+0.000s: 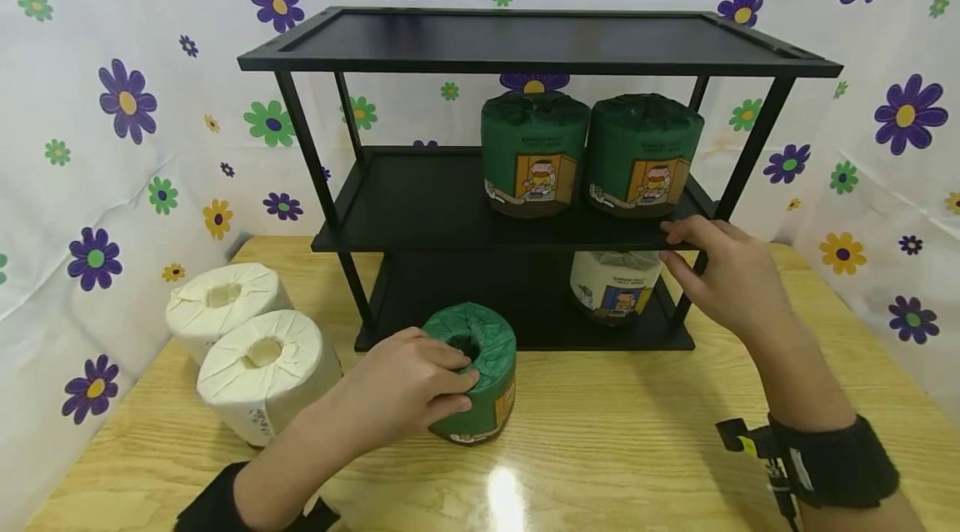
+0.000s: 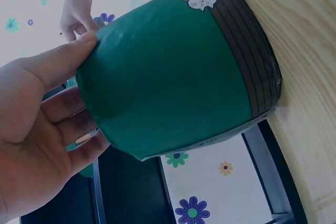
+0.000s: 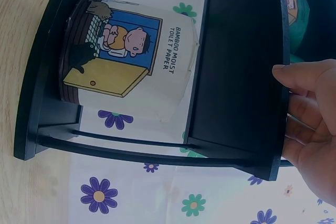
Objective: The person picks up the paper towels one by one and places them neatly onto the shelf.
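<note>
My left hand [image 1: 408,386] pinches the top rim of a green-wrapped toilet paper roll [image 1: 487,403], with its fingers near the core hole. This roll is upright in front of the black shelf rack [image 1: 420,198], at table level; whether its base touches the wood I cannot tell. In the left wrist view, the thumb lies against the green wrapper [image 2: 163,77]. At the right end of the rack, my right hand [image 1: 731,273] grips the front edge of the middle shelf, its thumb [image 3: 302,74] on one side and fingers on the other.
Two green rolls [image 1: 534,157] [image 1: 643,157] stand side by side on the middle shelf's right half. A cream roll [image 1: 615,286] is on the bottom shelf, at right. Two more cream rolls [image 1: 270,373] [image 1: 225,303] stand on the wooden table [image 1: 600,449] at left.
</note>
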The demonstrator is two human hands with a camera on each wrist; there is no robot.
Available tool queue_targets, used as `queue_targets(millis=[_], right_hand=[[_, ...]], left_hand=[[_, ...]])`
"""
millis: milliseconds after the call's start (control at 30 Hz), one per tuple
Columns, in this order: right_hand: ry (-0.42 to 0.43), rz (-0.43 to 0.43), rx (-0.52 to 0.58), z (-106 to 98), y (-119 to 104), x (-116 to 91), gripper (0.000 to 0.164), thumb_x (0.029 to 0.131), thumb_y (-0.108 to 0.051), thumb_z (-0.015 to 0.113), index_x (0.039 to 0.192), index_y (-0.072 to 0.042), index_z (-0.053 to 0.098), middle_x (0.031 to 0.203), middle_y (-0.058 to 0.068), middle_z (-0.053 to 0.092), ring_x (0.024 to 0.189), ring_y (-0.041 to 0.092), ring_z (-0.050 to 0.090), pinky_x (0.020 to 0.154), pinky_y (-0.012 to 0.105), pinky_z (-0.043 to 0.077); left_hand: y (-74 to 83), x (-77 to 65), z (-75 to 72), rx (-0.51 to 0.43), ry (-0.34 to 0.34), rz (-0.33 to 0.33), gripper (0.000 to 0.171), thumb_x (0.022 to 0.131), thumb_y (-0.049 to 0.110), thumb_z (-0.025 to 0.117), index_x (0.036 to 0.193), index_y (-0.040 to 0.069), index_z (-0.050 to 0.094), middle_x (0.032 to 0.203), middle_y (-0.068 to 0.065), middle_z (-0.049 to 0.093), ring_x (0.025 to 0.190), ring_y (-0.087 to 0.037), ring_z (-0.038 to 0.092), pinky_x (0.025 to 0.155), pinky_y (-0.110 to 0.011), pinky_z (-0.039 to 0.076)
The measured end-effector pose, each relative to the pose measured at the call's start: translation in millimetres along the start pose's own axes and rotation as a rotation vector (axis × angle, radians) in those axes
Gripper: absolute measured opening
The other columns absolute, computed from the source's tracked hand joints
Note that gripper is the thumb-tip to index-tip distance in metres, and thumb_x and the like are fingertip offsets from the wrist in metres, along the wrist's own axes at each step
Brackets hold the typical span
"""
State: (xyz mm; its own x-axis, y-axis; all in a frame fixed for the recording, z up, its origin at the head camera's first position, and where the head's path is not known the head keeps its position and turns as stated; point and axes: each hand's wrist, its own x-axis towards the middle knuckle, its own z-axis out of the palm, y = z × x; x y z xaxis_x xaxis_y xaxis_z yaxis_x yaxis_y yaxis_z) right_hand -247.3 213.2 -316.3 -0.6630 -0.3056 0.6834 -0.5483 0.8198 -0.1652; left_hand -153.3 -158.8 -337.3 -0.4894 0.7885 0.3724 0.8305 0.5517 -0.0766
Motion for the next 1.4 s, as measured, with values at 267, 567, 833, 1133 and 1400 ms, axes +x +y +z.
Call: queue_targets(millis=[267,567,833,1133,1400], right_hand=[[-0.001,0.003,-0.01,0,0,1,0.019,0.084,-0.006,0.077,0.1,-0.004,0.066,0.106,0.014,0.075,0.085,0.033,0.069,0.061,0.044,0.052],[-0.005,0.006,-0.007,0,0,0,0.02,0.084,-0.006,0.077,0.102,-0.004,0.067,0.104,0.014,0.075,0.085,0.034,0.069,0.061,0.045,0.052],[-0.014,0.015,-0.004,-1,-1,0,0.023,0.084,-0.007,0.076,0.105,-0.004,0.067,0.103,0.015,0.074,0.088,0.035,0.069,0.063,0.048,0.053],[-0.021,0.017,-0.004,0,-1,0,0.02,0.084,-0.007,0.077,0.101,-0.005,0.066,0.107,0.015,0.075,0.09,0.036,0.07,0.064,0.048,0.053],[-0.013,0.015,-0.002,-1,0,0,0.02,0.085,-0.007,0.076,0.101,-0.005,0.066,0.107,0.014,0.075,0.09,0.035,0.069,0.063,0.047,0.053]], left_hand=[[-9.2,-1.9,-1.2,-0.047,0.003,0.046,0.021,0.084,0.023,0.08,0.104,0.02,0.08,0.105,0.004,0.077,0.1,-0.011,0.071,0.08,-0.031,0.054],[-20.2,-5.5,0.4,-0.213,-0.025,0.037,0.022,0.081,0.021,0.083,0.102,0.018,0.081,0.108,0.001,0.077,0.101,-0.013,0.071,0.087,-0.035,0.055],[-19.1,-5.5,0.7,-0.275,-0.005,0.004,0.012,0.079,0.018,0.084,0.09,0.019,0.08,0.1,0.006,0.078,0.101,-0.012,0.071,0.088,-0.037,0.054],[-9.1,-1.9,-1.7,-0.234,-0.058,-0.08,0.021,0.083,0.02,0.081,0.102,0.019,0.072,0.097,0.009,0.076,0.088,-0.006,0.069,0.088,-0.039,0.054],[-5.6,-0.6,-2.5,-0.083,-0.136,-0.038,0.038,0.086,0.03,0.078,0.123,0.024,0.073,0.117,0.003,0.074,0.11,-0.012,0.068,0.092,-0.036,0.053]])
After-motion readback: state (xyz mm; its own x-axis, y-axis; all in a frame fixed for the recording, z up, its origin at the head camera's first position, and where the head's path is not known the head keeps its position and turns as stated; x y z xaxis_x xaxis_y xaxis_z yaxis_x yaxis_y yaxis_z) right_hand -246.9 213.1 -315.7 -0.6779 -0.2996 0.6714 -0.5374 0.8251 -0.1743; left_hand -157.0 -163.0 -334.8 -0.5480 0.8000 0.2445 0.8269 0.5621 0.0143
